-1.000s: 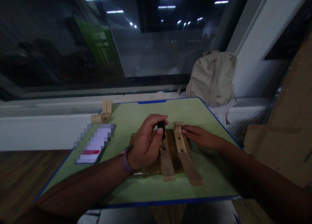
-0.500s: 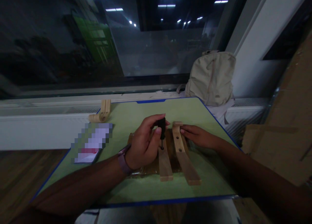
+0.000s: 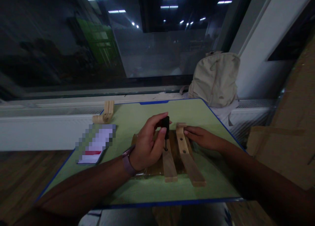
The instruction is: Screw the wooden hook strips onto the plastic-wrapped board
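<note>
My left hand (image 3: 147, 144) is closed round a small black-handled screwdriver (image 3: 165, 127), held upright with its tip on the left wooden slat (image 3: 169, 163). A second wooden slat (image 3: 187, 155) with holes lies just to the right of it, and my right hand (image 3: 203, 137) rests on its far end with fingers stretched flat. Both slats lie on a brown sheet (image 3: 176, 147) on the green mat (image 3: 137, 117). A watch strap shows on my left wrist.
A phone (image 3: 94, 145) lies at the mat's left edge. A small wooden piece (image 3: 105, 113) sits at the far left corner. A beige backpack (image 3: 215, 78) leans by the window at the back right. Cardboard (image 3: 283, 144) stands to the right.
The screwdriver handle has turned slightly between my left fingers and stands a bit higher. The right hand and both slats have stayed put.
</note>
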`<action>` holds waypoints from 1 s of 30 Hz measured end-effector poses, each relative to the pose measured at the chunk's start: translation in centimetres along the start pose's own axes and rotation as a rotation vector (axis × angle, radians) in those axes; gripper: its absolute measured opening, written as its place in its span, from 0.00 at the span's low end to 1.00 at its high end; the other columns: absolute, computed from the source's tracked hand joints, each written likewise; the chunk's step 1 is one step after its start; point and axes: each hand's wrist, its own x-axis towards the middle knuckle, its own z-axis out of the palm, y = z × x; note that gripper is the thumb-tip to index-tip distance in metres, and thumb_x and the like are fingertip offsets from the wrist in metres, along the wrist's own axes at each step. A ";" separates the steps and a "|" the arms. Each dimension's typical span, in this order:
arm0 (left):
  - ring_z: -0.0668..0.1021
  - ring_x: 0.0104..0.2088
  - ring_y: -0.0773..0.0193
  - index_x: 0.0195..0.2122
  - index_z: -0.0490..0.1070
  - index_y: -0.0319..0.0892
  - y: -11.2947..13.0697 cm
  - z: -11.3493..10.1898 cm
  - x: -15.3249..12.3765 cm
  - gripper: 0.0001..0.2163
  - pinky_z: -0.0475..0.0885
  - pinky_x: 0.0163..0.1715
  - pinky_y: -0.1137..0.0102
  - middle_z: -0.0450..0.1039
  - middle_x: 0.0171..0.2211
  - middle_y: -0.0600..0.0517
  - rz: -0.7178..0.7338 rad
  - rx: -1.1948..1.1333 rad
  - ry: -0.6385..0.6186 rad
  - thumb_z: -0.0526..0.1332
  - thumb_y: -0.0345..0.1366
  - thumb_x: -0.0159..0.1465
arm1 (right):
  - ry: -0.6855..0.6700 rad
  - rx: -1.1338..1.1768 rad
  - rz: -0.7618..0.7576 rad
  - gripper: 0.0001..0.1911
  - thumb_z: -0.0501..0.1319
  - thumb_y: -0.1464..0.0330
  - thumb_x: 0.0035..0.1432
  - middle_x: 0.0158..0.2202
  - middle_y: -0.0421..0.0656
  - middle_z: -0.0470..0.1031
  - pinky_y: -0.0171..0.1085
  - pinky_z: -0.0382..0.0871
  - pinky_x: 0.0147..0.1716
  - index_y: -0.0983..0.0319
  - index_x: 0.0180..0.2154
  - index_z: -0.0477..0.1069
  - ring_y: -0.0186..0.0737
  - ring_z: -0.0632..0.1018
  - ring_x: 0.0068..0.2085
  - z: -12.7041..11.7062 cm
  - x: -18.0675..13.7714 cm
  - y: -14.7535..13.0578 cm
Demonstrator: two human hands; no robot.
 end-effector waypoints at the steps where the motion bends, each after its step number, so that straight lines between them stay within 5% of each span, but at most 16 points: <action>1: 0.77 0.48 0.61 0.64 0.62 0.48 0.0 0.0 -0.1 0.19 0.74 0.50 0.63 0.74 0.50 0.46 -0.012 -0.020 -0.004 0.54 0.31 0.73 | 0.000 -0.004 0.001 0.24 0.52 0.49 0.69 0.39 0.46 0.81 0.50 0.74 0.51 0.58 0.40 0.78 0.48 0.79 0.42 0.0 0.0 0.0; 10: 0.76 0.47 0.60 0.61 0.64 0.50 -0.2 -0.2 0.3 0.22 0.72 0.50 0.62 0.71 0.50 0.47 0.049 0.019 -0.041 0.63 0.31 0.67 | -0.014 -0.001 0.005 0.27 0.52 0.47 0.69 0.46 0.48 0.82 0.50 0.72 0.55 0.60 0.47 0.78 0.50 0.80 0.49 -0.1 -0.1 -0.5; 22: 0.77 0.45 0.65 0.61 0.65 0.47 0.0 -0.1 0.2 0.15 0.73 0.45 0.68 0.73 0.46 0.48 0.026 -0.077 -0.003 0.49 0.32 0.75 | -0.020 -0.015 0.002 0.27 0.50 0.47 0.69 0.43 0.48 0.82 0.51 0.72 0.53 0.59 0.46 0.78 0.51 0.80 0.47 0.0 0.1 0.1; 27: 0.74 0.47 0.60 0.58 0.68 0.47 0.0 -0.4 0.8 0.16 0.72 0.47 0.65 0.69 0.47 0.47 0.154 0.041 -0.022 0.61 0.34 0.69 | -0.020 -0.028 0.001 0.25 0.51 0.48 0.69 0.41 0.48 0.81 0.52 0.72 0.53 0.58 0.43 0.78 0.52 0.80 0.47 -0.1 0.1 0.1; 30: 0.75 0.47 0.61 0.58 0.68 0.47 0.0 -0.3 0.7 0.16 0.72 0.47 0.65 0.71 0.46 0.47 0.135 0.074 -0.010 0.60 0.31 0.70 | -0.019 -0.033 0.001 0.25 0.51 0.49 0.70 0.40 0.48 0.81 0.51 0.73 0.53 0.58 0.42 0.78 0.50 0.80 0.46 -0.1 0.1 0.2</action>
